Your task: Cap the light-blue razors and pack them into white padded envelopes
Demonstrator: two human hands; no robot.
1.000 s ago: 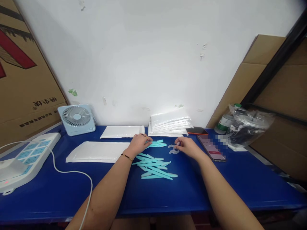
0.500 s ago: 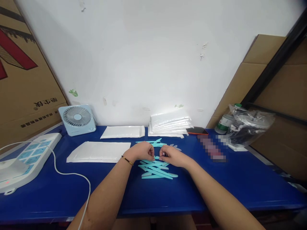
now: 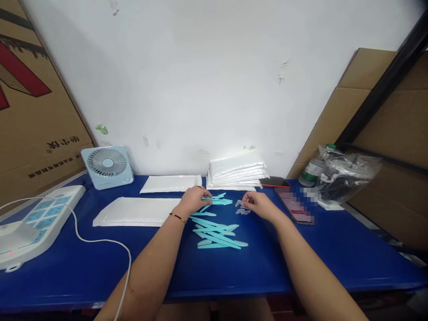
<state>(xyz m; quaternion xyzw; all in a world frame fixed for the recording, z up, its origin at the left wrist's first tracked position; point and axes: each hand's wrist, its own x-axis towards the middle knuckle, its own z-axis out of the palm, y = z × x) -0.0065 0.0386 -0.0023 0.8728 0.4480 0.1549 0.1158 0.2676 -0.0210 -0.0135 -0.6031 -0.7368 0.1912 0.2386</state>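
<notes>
Blue surface point(image 3: 301, 249) view: gripping small bunch of teal plastic sticks point(image 3: 218, 201) at its left end with closed left hand point(image 3: 195, 200) fingers, long axis running right toward small translucent plastic caps point(image 3: 243, 208), right hand point(image 3: 259, 204) nearer those with fingers pinched shut, hold on one unclear.

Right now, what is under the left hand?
The left hand covers the ends of a small bunch of teal sticks on the blue table; their other ends stick out to its right. How many lie beneath the palm is hidden.
</notes>
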